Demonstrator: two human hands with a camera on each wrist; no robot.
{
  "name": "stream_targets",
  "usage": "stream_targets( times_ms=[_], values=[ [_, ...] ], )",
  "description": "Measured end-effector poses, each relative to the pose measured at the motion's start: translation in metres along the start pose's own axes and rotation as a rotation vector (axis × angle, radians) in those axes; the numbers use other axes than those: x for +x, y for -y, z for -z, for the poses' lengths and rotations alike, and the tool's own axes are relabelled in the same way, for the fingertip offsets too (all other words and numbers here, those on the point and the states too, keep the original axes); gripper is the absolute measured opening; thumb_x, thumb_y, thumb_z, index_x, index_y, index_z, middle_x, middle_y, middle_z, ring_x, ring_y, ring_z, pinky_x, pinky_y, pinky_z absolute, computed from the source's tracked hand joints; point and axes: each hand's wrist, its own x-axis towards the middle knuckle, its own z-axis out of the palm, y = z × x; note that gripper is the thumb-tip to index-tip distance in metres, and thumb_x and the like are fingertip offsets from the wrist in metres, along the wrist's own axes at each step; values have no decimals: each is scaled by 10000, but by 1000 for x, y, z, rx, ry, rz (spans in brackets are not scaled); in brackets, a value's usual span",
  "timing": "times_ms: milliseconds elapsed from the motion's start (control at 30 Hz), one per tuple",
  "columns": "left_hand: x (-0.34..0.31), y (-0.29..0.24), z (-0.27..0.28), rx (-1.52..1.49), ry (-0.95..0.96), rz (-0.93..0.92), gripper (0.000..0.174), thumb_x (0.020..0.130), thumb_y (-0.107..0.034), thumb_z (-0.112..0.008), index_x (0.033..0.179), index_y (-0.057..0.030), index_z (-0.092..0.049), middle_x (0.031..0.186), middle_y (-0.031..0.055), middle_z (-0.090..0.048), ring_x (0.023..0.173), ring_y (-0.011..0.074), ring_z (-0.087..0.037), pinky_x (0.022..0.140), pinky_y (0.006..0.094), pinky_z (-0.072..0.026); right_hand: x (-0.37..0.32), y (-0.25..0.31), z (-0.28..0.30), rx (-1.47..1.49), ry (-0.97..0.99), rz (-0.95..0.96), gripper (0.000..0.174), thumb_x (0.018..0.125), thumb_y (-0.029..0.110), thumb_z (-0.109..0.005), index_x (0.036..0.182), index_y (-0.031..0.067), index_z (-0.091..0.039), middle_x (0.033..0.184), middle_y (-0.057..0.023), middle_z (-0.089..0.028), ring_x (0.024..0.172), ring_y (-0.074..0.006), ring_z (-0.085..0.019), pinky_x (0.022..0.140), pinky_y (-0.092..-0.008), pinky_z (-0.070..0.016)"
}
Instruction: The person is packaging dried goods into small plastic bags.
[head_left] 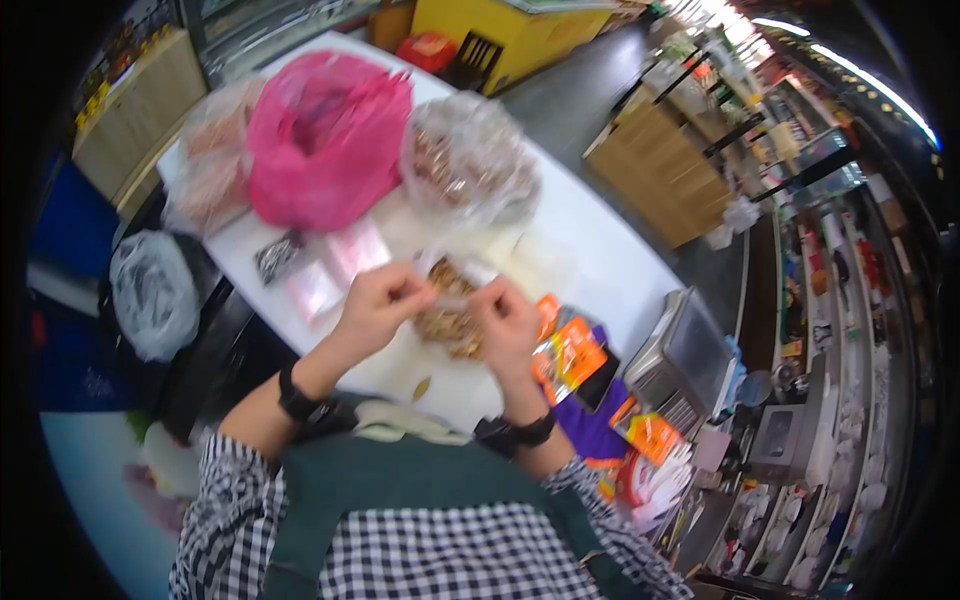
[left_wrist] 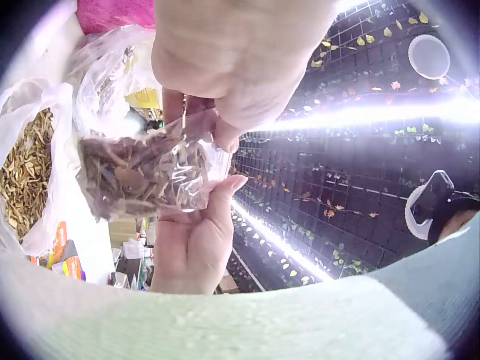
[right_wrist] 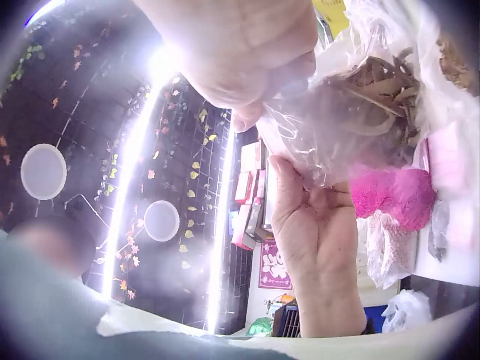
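Pinching: small bag [left_wrist: 131,180] held between thumb and fingers by left hand [head_left: 378,305] and right hand [head_left: 508,328] | pink bag [head_left: 320,175] set beyond on table [head_left: 600,270]

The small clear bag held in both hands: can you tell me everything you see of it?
The clear bag looks like thin, soft plastic, crinkled and shiny. The left hand and the right hand hold it along one edge, above the white table. Dry-looking brown pieces, some flat and some strip-like, fill much of it, mostly toward the end away from the hands. I can't tell whether the held edge is sealed, or whether the white streaks near it are glare or print.
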Motion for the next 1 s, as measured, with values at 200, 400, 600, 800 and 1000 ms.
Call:
stream_targets(
  times_ms=[200,400,600,800,1000],
  values=[
    [-7,8,12,-71,-49,-104,112,910,-94,-658,872,11,-655,793,16,-624,729,72,-582,634,230,-466,-8,1,-14,313,36,16,67,932,52,-634,892,8,-604,795,21,-571,722,-50,-510,656,-196,-412],
    [-21,-1,15,-53,5,-99,125,909,-97,-662,856,15,-645,823,13,-628,767,78,-596,702,237,-492,-18,3,-13,179,33,90,98,918,62,-663,878,-6,-605,816,11,-573,732,-58,-512,655,-202,-415],
    [-20,-14,14,99,139,-251,89,866,-81,-705,860,4,-678,777,26,-596,769,105,-603,688,247,-487,-27,18,-16,18,3,203,123,888,53,-677,826,-11,-591,775,-31,-557,686,-101,-520,632,-228,-421],
    [-17,2,12,223,194,-344,86,836,-77,-721,854,-1,-685,767,48,-584,714,118,-570,626,260,-438,-39,17,-29,-101,-23,188,126,859,40,-689,803,-13,-590,758,-67,-558,670,-148,-529,621,-263,-431],
    [-2,3,23,152,173,-301,96,847,-89,-712,856,2,-682,749,28,-569,690,103,-557,614,255,-432,-33,19,-43,94,-6,118,254,837,71,-732,1029,-3,-583,921,-59,-610,814,-147,-586,723,-264,-476]
  ],
)
